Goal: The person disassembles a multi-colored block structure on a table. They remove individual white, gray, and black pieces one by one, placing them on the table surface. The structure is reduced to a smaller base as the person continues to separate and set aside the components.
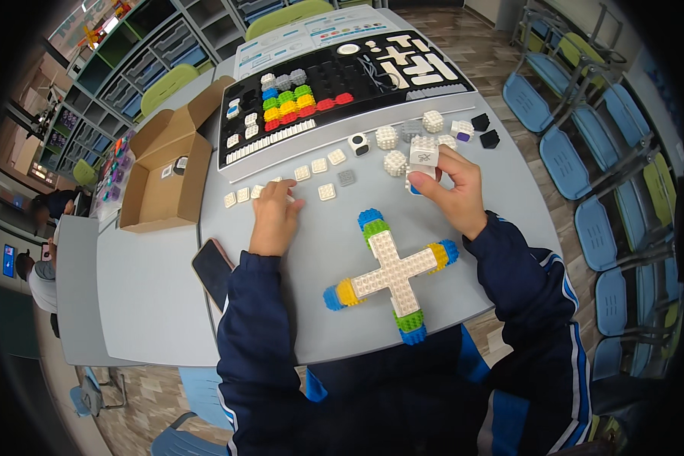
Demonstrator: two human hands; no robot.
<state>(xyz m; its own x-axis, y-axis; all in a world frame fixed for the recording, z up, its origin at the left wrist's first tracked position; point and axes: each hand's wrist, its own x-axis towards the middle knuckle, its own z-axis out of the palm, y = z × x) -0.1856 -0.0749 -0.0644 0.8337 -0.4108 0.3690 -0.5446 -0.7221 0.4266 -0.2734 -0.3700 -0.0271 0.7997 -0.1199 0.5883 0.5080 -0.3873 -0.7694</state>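
A white cube block (423, 156) with a small printed mark is pinched between the thumb and fingers of my right hand (460, 190). Just below it, partly hidden by the thumb, is a white piece with a blue spot (415, 190). Over a row of small white square studded plates (302, 173) lies my left hand (275, 216), thumb and fingertips apart, hiding part of the row. Whether it touches a plate I cannot tell. Between my forearms a white studded cross (397, 270) rests on the table, its arms ending in yellow, green and blue blocks.
A sorting tray (334, 91) of coloured blocks and white parts stands at the back. Several white and grey studded blocks (386, 137) sit before it. An open cardboard box (159, 209) and a phone (212, 270) lie left. Stacked blue chairs (568, 163) stand right of the table.
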